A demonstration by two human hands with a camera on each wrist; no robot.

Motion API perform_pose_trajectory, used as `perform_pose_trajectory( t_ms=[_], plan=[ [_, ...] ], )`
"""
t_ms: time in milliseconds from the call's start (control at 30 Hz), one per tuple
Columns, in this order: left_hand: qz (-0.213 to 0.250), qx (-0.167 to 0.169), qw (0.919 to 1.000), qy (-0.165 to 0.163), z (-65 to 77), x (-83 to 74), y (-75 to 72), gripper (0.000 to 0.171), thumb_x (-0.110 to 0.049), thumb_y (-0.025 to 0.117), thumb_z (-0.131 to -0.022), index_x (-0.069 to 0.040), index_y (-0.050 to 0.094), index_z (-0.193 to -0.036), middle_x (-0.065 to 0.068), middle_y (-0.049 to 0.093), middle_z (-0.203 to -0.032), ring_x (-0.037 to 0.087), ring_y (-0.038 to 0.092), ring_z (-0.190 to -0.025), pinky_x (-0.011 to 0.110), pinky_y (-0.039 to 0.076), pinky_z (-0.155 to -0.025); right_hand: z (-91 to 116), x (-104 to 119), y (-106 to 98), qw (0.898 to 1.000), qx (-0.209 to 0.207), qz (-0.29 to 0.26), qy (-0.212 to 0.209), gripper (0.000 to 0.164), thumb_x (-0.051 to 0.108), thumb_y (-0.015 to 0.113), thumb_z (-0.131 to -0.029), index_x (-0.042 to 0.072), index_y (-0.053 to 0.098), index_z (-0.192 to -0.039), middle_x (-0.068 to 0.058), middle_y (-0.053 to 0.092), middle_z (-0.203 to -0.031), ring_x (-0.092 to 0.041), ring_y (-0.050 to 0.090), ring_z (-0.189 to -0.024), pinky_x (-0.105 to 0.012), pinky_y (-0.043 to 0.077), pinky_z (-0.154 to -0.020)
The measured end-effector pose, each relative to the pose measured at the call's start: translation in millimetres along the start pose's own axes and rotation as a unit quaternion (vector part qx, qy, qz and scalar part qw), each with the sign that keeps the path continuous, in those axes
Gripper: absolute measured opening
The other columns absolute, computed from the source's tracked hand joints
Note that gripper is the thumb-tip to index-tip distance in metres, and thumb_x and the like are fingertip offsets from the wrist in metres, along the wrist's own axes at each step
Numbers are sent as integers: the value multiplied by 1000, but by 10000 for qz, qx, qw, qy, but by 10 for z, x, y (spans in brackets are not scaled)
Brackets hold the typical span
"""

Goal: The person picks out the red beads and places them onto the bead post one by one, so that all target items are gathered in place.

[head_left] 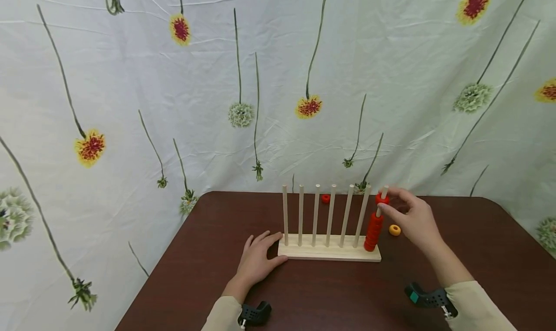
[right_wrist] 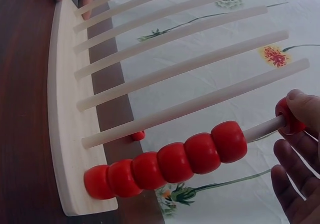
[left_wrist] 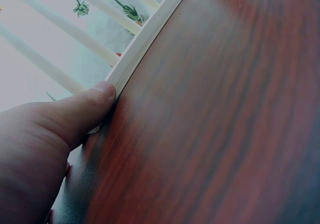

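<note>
A wooden peg rack (head_left: 329, 255) with a row of upright pegs stands on the table. Its left end is held by my left hand (head_left: 257, 261), thumb on the front edge (left_wrist: 102, 91) and fingers reaching round behind. At the right end my right hand (head_left: 414, 220) pinches a red bead (head_left: 382, 199) between thumb and fingers. That bead sits around the upper part of the rightmost peg, apart from a stack of red beads (head_left: 374, 232) below. In the right wrist view several stacked beads (right_wrist: 175, 162) touch one another down to the base. The other pegs carry no beads.
A yellow-orange bead (head_left: 394, 230) lies right of the rack, close to my right forearm. Another red bead (head_left: 326, 199) lies behind the pegs near the far edge of the dark brown table (head_left: 208, 225). A flower-printed white cloth (head_left: 278, 80) hangs behind.
</note>
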State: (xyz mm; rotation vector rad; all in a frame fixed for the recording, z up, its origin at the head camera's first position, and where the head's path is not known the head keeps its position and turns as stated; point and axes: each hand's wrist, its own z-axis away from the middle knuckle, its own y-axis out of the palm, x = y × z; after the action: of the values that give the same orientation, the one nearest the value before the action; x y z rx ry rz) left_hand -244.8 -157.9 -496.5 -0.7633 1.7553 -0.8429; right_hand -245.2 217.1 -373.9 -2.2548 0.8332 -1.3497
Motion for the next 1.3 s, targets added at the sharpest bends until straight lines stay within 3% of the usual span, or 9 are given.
perform_pose_trajectory(
  t_ms=[100,200,667,1033,1300],
  plan=[
    [-23,7,10000,-12,-1,2,5,62,-41,77,-86,-18,59,-141,3,61,-142,31,45,-143,65,19,-121,12,-17,19,9999,94,-31,65,39,30,72,-94,10,66,-127,-14,69,-114,-21,64,-91,-20,52,-68],
    [-35,14,10000,-13,-1,3,7,62,-42,77,-86,-18,59,-141,3,61,-142,31,45,-143,65,20,-121,23,-37,39,9998,156,-37,94,37,29,72,-94,10,66,-125,-14,69,-114,-27,64,-94,-21,52,-68],
    [30,3,10000,-29,-14,13,24,62,-42,77,-86,-20,59,-141,2,61,-142,31,45,-143,64,19,-122,78,-117,118,9997,207,12,133,37,24,74,-92,6,66,-125,-15,71,-109,-26,65,-90,-23,53,-65],
    [56,1,10000,-12,-6,39,20,61,-40,77,-86,-19,59,-141,3,60,-143,31,45,-143,65,18,-121,98,-155,192,9991,294,-250,192,36,23,73,-93,10,66,-126,-15,70,-108,-21,63,-83,-24,55,-57],
    [28,-59,10000,43,-20,45,36,60,-39,78,-86,-20,60,-140,2,61,-142,31,46,-143,65,19,-121,99,-165,185,9987,331,-304,238,37,21,73,-92,9,65,-126,-16,69,-110,-26,65,-88,-24,56,-59]
  ],
)
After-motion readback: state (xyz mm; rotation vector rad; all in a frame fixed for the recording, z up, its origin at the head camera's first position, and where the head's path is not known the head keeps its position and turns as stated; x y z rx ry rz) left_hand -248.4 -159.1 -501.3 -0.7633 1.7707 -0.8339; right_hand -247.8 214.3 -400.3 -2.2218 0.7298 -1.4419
